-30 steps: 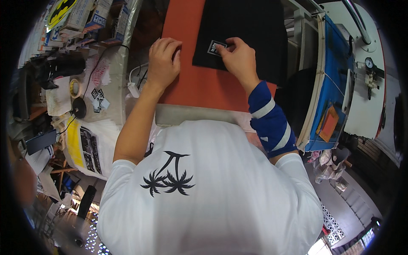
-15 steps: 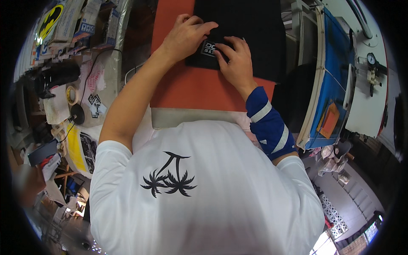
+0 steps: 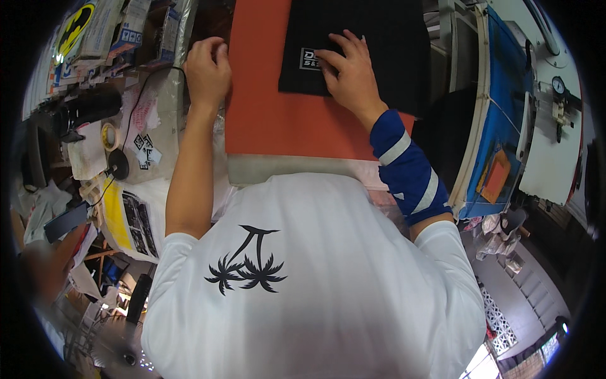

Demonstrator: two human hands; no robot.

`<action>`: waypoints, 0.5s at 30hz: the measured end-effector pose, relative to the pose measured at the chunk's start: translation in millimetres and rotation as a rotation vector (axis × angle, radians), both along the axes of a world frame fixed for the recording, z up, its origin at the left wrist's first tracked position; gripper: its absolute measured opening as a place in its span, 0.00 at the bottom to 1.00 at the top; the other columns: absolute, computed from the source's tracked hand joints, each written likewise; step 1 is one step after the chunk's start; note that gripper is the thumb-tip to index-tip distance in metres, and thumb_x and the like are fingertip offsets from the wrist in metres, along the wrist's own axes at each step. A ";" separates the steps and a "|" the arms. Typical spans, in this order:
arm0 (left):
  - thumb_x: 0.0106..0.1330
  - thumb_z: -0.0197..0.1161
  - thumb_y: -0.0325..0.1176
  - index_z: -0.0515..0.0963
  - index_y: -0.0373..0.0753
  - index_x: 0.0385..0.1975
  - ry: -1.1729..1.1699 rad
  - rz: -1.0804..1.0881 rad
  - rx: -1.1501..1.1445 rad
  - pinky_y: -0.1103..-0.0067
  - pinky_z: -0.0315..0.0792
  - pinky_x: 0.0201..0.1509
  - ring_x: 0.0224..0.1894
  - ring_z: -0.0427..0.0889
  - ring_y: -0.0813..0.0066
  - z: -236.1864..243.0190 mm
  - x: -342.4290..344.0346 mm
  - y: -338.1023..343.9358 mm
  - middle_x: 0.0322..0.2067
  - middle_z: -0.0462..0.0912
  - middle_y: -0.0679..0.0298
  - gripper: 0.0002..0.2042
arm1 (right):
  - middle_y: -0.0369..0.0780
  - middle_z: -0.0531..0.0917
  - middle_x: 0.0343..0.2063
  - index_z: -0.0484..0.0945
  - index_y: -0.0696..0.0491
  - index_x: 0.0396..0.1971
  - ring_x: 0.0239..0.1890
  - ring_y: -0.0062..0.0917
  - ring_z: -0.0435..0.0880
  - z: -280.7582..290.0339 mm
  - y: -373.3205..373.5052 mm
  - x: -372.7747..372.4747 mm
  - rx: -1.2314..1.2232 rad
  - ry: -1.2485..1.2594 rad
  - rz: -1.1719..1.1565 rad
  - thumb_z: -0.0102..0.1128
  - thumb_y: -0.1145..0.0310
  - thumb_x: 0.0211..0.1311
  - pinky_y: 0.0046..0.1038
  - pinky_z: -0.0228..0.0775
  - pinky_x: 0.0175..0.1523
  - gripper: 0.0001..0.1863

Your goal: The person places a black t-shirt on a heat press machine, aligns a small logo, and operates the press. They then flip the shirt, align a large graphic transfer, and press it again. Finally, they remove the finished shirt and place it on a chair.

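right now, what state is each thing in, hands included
Orange mat: flat, partly covered
Black fabric: spread flat over the mat
Printed label: at the fabric's near-left corner, partly hidden by fingers
Right hand: fingers spread, over the label's right side
Left hand: empty, loosely curled, by the mat's left edge
Pressure gauge: reading too small to tell

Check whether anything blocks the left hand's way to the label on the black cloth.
Only the right hand does: it hides the right end of the rectangular label. Between the left hand and the label's left end lie only orange sheet and black cloth.
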State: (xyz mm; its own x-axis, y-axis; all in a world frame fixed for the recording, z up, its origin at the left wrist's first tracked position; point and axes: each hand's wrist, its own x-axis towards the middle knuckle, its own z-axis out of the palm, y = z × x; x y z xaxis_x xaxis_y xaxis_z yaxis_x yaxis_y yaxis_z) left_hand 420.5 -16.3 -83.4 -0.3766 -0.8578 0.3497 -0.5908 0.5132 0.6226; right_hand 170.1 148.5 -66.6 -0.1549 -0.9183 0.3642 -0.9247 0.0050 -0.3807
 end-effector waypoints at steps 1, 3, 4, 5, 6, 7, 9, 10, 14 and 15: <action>0.67 0.61 0.30 0.81 0.39 0.42 -0.023 -0.051 -0.056 0.62 0.72 0.55 0.50 0.82 0.53 1.3 2.1 8.5 0.45 0.85 0.57 0.08 | 0.45 0.81 0.57 0.88 0.45 0.43 0.68 0.47 0.71 0.0 -1.0 -1.4 0.008 -0.001 0.011 0.68 0.65 0.62 0.56 0.54 0.76 0.10; 0.63 0.63 0.26 0.82 0.40 0.41 0.021 -0.147 -0.100 0.63 0.70 0.58 0.53 0.80 0.56 5.2 1.1 21.7 0.47 0.84 0.60 0.08 | 0.45 0.81 0.57 0.89 0.45 0.43 0.68 0.47 0.71 -1.3 -1.9 -1.1 -0.026 -0.056 0.002 0.69 0.64 0.61 0.55 0.54 0.76 0.11; 0.62 0.64 0.25 0.82 0.41 0.41 0.050 -0.211 -0.104 0.63 0.70 0.58 0.53 0.81 0.57 9.8 -1.6 28.9 0.48 0.84 0.60 0.09 | 0.45 0.81 0.57 0.89 0.45 0.43 0.68 0.47 0.71 -2.0 -1.4 -0.5 -0.042 -0.083 -0.004 0.69 0.63 0.61 0.55 0.54 0.76 0.11; 0.60 0.65 0.24 0.82 0.41 0.41 0.078 -0.276 -0.107 0.63 0.70 0.58 0.53 0.81 0.58 14.5 -3.7 36.1 0.48 0.84 0.61 0.10 | 0.45 0.81 0.57 0.89 0.45 0.43 0.68 0.46 0.71 -2.9 -0.7 0.8 -0.036 -0.070 -0.003 0.70 0.62 0.61 0.55 0.54 0.76 0.11; 0.57 0.64 0.21 0.84 0.46 0.46 0.040 -0.365 -0.079 0.60 0.64 0.66 0.58 0.79 0.61 18.9 -4.2 42.8 0.53 0.83 0.65 0.17 | 0.45 0.81 0.57 0.89 0.45 0.43 0.68 0.46 0.71 -3.8 0.1 2.5 -0.031 -0.056 -0.003 0.70 0.62 0.60 0.54 0.54 0.76 0.12; 0.56 0.64 0.20 0.84 0.48 0.47 -0.033 -0.389 -0.122 0.58 0.60 0.69 0.61 0.77 0.62 19.6 -7.2 46.7 0.55 0.83 0.67 0.19 | 0.45 0.81 0.57 0.89 0.45 0.43 0.68 0.45 0.72 -4.4 0.5 3.8 -0.026 -0.043 -0.004 0.70 0.61 0.60 0.54 0.54 0.76 0.12; 0.56 0.63 0.19 0.85 0.53 0.50 -0.178 -0.439 -0.207 0.53 0.52 0.74 0.66 0.74 0.65 20.0 -13.9 53.7 0.59 0.81 0.70 0.24 | 0.44 0.82 0.57 0.89 0.45 0.42 0.68 0.44 0.72 -5.8 1.5 3.9 -0.039 -0.044 -0.014 0.70 0.61 0.60 0.54 0.54 0.76 0.12; 0.56 0.62 0.17 0.84 0.58 0.53 -0.235 -0.448 -0.215 0.47 0.43 0.76 0.71 0.69 0.67 18.9 -15.8 55.3 0.63 0.79 0.73 0.28 | 0.43 0.82 0.56 0.89 0.45 0.42 0.68 0.44 0.73 -6.5 1.5 4.2 -0.047 -0.047 -0.021 0.71 0.60 0.60 0.53 0.54 0.76 0.12; 0.56 0.63 0.18 0.85 0.57 0.51 -0.266 -0.439 -0.200 0.48 0.45 0.76 0.70 0.69 0.67 14.8 -20.2 54.5 0.63 0.78 0.71 0.26 | 0.42 0.83 0.56 0.89 0.45 0.42 0.67 0.42 0.73 -8.3 1.8 4.2 -0.070 -0.052 -0.026 0.71 0.60 0.60 0.53 0.55 0.75 0.11; 0.56 0.63 0.18 0.86 0.57 0.51 -0.243 -0.444 -0.176 0.49 0.45 0.76 0.70 0.69 0.67 10.6 -18.0 53.0 0.63 0.78 0.70 0.26 | 0.42 0.83 0.56 0.89 0.44 0.42 0.67 0.42 0.73 -9.2 1.9 4.2 -0.067 -0.057 -0.026 0.70 0.60 0.60 0.52 0.55 0.76 0.11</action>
